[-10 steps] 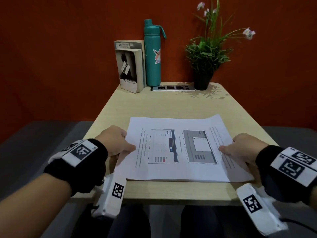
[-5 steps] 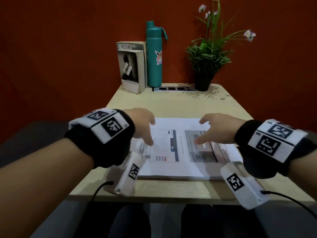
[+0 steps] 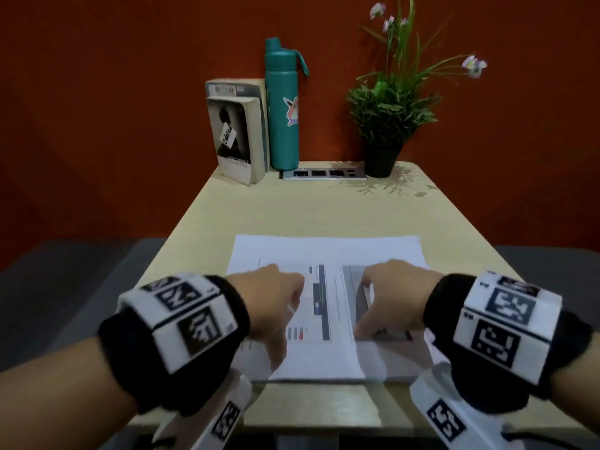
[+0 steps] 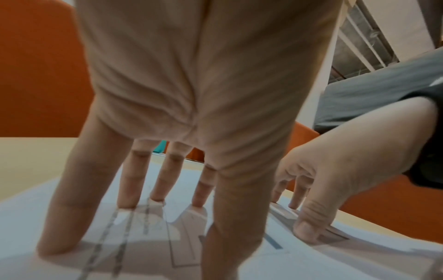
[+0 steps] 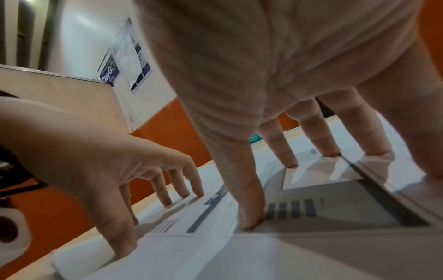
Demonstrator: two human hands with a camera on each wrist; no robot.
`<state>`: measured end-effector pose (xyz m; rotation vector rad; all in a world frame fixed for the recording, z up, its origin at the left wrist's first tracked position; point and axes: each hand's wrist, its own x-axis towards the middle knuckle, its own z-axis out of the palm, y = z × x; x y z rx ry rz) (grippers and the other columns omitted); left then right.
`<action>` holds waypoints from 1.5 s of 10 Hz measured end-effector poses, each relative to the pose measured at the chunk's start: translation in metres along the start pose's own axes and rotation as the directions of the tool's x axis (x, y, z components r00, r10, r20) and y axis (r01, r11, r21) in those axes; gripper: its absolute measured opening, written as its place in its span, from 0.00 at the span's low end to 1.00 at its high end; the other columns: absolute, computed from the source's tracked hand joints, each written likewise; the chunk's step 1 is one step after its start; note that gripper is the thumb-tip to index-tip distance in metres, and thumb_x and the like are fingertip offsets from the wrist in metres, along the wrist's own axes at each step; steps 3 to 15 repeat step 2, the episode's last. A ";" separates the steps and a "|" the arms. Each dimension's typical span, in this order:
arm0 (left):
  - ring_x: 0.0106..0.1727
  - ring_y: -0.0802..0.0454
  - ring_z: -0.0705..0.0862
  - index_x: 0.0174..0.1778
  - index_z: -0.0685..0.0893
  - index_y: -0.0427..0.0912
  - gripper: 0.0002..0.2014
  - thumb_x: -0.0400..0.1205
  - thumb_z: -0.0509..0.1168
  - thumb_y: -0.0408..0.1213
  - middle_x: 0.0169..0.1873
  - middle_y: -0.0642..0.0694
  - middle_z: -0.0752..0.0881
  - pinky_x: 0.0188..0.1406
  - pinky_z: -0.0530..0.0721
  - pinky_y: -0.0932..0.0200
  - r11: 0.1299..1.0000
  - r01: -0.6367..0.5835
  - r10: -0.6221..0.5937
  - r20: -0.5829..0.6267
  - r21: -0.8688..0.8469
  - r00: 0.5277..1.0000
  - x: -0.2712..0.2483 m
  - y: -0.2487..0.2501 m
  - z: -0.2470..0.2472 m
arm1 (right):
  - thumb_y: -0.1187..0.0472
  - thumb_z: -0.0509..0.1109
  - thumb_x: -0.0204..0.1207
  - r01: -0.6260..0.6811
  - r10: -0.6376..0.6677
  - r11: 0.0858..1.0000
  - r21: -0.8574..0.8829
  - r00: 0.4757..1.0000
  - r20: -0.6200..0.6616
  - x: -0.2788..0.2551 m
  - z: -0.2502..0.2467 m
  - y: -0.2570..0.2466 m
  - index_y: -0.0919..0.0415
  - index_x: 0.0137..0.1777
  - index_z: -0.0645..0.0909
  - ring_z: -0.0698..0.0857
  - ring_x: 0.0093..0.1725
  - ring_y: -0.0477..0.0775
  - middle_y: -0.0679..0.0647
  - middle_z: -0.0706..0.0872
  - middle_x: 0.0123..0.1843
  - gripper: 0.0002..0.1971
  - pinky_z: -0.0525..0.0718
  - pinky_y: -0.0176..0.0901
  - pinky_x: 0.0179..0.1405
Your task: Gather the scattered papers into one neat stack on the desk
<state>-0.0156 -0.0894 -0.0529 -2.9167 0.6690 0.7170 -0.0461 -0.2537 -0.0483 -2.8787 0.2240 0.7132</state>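
Both hands stand on spread, nearly straight fingertips: the left hand (image 3: 272,303) and the right hand (image 3: 394,297) press side by side on one flat stack of white printed paper sheets (image 3: 328,251) lying at the near end of the pale wooden desk (image 3: 324,209). How many sheets it holds cannot be told. At the far edge stand two upright paperback books (image 3: 238,131), one teal metal water bottle (image 3: 281,108), one flat silver socket strip (image 3: 324,174) and one leafy green plant in a black pot (image 3: 388,121).

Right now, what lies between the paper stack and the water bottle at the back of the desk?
Only bare desk top. In the head view nothing sits between the paper stack and the teal water bottle.
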 end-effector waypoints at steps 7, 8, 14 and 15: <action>0.50 0.47 0.74 0.62 0.72 0.55 0.19 0.77 0.69 0.43 0.48 0.50 0.67 0.58 0.80 0.52 0.997 -0.007 0.008 0.018 -0.073 1.000 0.017 -0.009 0.013 | 0.50 0.69 0.73 0.030 -0.030 0.999 0.041 1.000 -0.002 0.014 0.011 0.013 0.51 0.50 0.70 0.76 0.66 0.59 0.56 0.68 0.52 0.12 0.70 0.45 0.47; 0.50 0.47 0.74 0.62 0.72 0.55 0.19 0.77 0.69 0.43 0.48 0.50 0.67 0.58 0.80 0.52 0.997 -0.007 0.008 0.018 -0.073 1.000 0.017 -0.009 0.013 | 0.50 0.69 0.73 0.030 -0.030 0.999 0.041 1.000 -0.002 0.014 0.011 0.013 0.51 0.50 0.70 0.76 0.66 0.59 0.56 0.68 0.52 0.12 0.70 0.45 0.47; 0.50 0.47 0.74 0.62 0.72 0.55 0.19 0.77 0.69 0.43 0.48 0.50 0.67 0.58 0.80 0.52 0.997 -0.007 0.008 0.018 -0.073 1.000 0.017 -0.009 0.013 | 0.50 0.69 0.73 0.030 -0.030 0.999 0.041 1.000 -0.002 0.014 0.011 0.013 0.51 0.50 0.70 0.76 0.66 0.59 0.56 0.68 0.52 0.12 0.70 0.45 0.47; 0.50 0.47 0.74 0.62 0.72 0.55 0.19 0.77 0.69 0.43 0.48 0.50 0.67 0.58 0.80 0.52 0.997 -0.007 0.008 0.018 -0.073 1.000 0.017 -0.009 0.013 | 0.50 0.69 0.73 0.030 -0.030 0.999 0.041 1.000 -0.002 0.014 0.011 0.013 0.51 0.50 0.70 0.76 0.66 0.59 0.56 0.68 0.52 0.12 0.70 0.45 0.47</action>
